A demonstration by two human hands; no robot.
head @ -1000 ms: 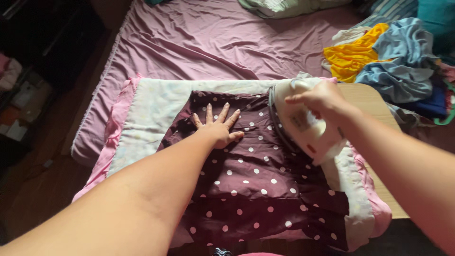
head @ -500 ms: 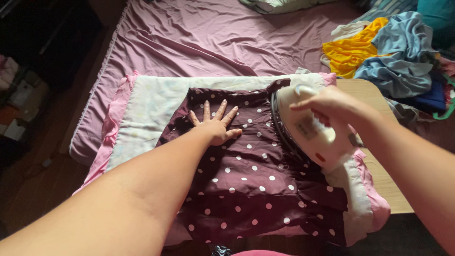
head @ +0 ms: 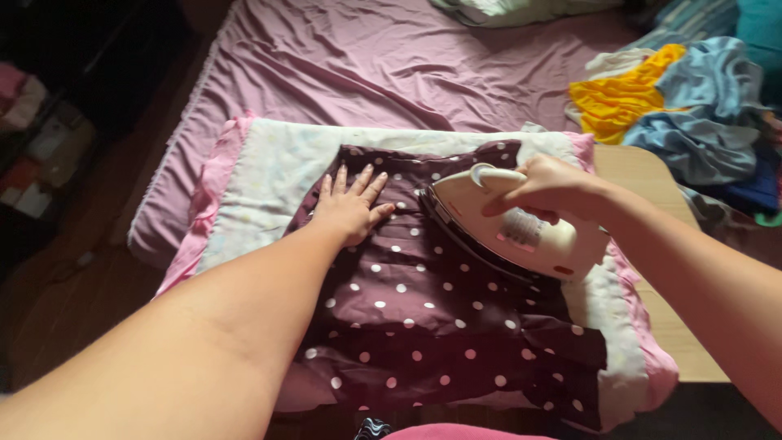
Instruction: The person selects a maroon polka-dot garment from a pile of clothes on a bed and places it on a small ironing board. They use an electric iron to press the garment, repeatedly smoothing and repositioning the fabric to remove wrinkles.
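Observation:
A dark maroon garment with white polka dots [head: 423, 310] lies spread on a white padded cloth with pink edges [head: 269, 171]. My left hand [head: 350, 204] presses flat on the garment's upper left part, fingers spread. My right hand [head: 554, 189] grips the handle of a cream clothes iron [head: 509, 232]. The iron rests on the garment's upper right part, its tip pointing left toward my left hand.
The padded cloth covers a wooden board [head: 643, 175] standing against a bed with a mauve sheet [head: 366, 65]. A heap of yellow, blue and white clothes [head: 676, 98] sits at the upper right. Dark floor and clutter [head: 32, 147] lie at the left.
My right hand has lowered the iron from a tilted pose and slid it left onto the garment. My left hand shifted slightly left and stays pressed flat.

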